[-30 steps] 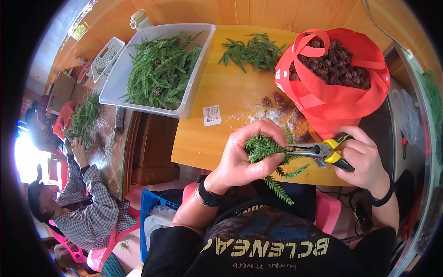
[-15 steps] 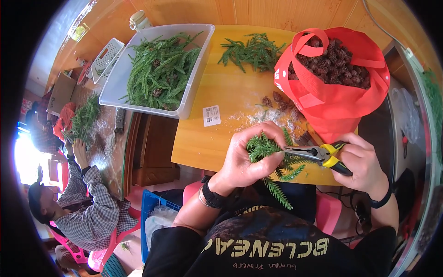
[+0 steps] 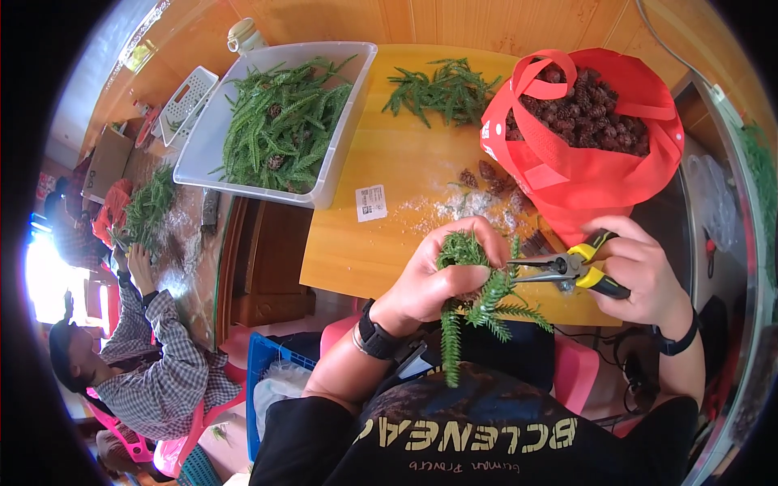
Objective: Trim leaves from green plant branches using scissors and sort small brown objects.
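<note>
A bunch of green artificial pine sprigs (image 3: 490,304) is gripped in my left hand (image 3: 446,279), its fingers curled round the upper part while several tips hang down toward my shirt. My right hand (image 3: 640,271) is wrapped round long-nose pliers (image 3: 567,266) with yellow and black handles. The jaws stand apart, pointing left, right beside the sprigs. Whether anything lies between the jaws is hard to make out. Beyond my hands, pine cones (image 3: 490,172) and white crumbs (image 3: 478,209) lie on the yellow table (image 3: 340,243).
A clear plastic bin (image 3: 328,182) holds green sprigs and a few cones. More sprigs (image 3: 444,89) lie at the table's back. A red bag (image 3: 596,182) full of pine cones stands back right. At left, a person in a checked shirt (image 3: 174,348) works at another table.
The pliers' jaws have opened wider and shifted slightly right, away from my left fingers. The sprig bunch has turned in my left hand, its hanging tips now lower and further left.
</note>
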Demonstrator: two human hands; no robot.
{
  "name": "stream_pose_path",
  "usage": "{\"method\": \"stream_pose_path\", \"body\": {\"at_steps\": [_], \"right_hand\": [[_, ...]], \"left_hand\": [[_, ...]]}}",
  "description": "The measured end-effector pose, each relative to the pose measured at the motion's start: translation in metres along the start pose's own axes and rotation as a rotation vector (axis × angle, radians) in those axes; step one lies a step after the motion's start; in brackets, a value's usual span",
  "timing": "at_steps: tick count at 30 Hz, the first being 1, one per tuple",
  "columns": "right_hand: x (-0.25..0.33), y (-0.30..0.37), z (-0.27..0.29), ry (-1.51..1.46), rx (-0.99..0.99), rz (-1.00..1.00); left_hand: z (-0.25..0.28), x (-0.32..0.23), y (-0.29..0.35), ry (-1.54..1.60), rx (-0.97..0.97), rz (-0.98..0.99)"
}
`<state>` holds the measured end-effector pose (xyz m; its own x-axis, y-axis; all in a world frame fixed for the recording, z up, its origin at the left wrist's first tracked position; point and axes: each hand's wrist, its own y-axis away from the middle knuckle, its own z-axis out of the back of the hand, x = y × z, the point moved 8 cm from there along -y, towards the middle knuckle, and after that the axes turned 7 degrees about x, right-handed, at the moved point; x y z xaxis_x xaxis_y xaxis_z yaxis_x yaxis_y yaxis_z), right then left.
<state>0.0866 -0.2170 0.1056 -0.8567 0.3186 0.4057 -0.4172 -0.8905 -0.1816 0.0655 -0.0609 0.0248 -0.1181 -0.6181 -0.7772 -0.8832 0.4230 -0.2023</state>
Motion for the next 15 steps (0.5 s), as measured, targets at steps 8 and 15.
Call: {"method": "stream_pose_path", "body": {"at_steps": [8, 15], "right_hand": [[0.007, -0.012, 0.012, 0.184, 0.057, 0.099], [0.006, -0.012, 0.011, 0.235, 0.045, 0.147]], "left_hand": [[-0.001, 0.02, -0.001, 0.138, 0.028, 0.14], [-0.012, 0.021, -0.004, 0.246, 0.078, 0.175]]}}
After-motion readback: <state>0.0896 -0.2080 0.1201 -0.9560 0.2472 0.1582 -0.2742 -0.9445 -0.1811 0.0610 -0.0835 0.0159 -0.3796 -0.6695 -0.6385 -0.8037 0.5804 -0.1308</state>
